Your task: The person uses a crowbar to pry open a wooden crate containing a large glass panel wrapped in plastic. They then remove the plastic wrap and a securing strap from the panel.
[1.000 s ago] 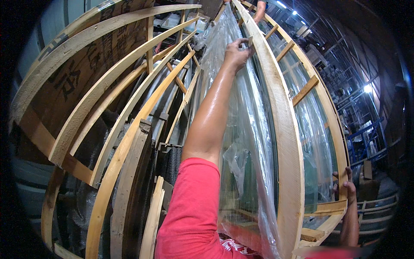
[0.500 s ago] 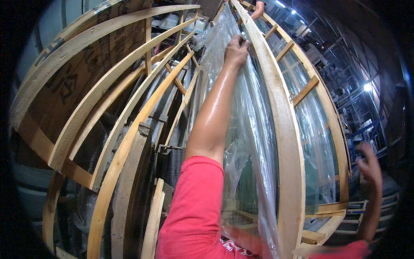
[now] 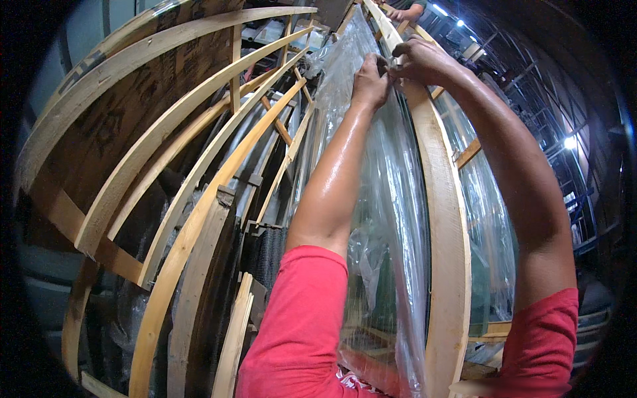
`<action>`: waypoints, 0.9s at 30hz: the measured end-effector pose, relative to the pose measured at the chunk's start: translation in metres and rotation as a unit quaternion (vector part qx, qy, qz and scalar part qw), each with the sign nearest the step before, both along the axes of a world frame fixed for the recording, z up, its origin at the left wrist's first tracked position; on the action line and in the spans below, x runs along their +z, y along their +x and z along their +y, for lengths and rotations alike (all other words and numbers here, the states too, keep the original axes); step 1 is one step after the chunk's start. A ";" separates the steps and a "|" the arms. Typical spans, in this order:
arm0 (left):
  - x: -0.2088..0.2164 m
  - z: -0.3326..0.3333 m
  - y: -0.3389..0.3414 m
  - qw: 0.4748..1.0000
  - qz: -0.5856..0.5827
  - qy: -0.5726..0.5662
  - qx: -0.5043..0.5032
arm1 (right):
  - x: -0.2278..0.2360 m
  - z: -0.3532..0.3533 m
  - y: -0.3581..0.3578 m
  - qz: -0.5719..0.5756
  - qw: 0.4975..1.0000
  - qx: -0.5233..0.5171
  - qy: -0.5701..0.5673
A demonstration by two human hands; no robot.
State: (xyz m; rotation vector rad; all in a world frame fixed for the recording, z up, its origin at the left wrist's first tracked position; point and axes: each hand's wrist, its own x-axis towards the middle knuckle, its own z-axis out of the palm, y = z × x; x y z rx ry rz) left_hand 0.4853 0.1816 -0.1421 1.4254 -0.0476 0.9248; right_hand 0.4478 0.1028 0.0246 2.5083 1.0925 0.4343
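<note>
My left hand (image 3: 371, 84) is closed at the upper edge of a clear plastic film (image 3: 388, 159), fingertips pinched. Close beside it, my right hand (image 3: 424, 60) reaches over a thick pale wooden beam (image 3: 443, 225), fingers bent and pinched toward the left fingertips. A small whitish bit (image 3: 397, 62) shows between the two hands; its kind is too small to tell. The film hangs in wrinkled folds against greenish glass (image 3: 378, 285), left of the beam. Whether the left fingers also grip the film is hidden.
Several wooden slats (image 3: 219, 186) of a crate frame stand on the left, before a brown panel (image 3: 126, 106). More film-covered glass (image 3: 488, 219) sits right of the beam. Another person's hand (image 3: 406, 13) rests on the frame at the far end.
My right hand has come up from the lower right to meet my left hand above the beam. The left hand stays nearly in place. The other person's hand at the far end has shifted.
</note>
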 end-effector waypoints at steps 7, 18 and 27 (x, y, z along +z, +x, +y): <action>0.000 -0.004 -0.014 1.000 0.003 0.022 -0.011 | -0.009 0.015 0.052 0.030 0.992 -0.119 -0.012; -0.018 0.008 -0.019 0.992 0.053 0.011 -0.117 | -0.023 -0.013 0.092 0.030 0.995 0.049 0.087; -0.012 -0.001 -0.003 0.999 -0.024 0.040 -0.011 | -0.024 -0.009 0.073 0.088 0.964 -0.037 0.249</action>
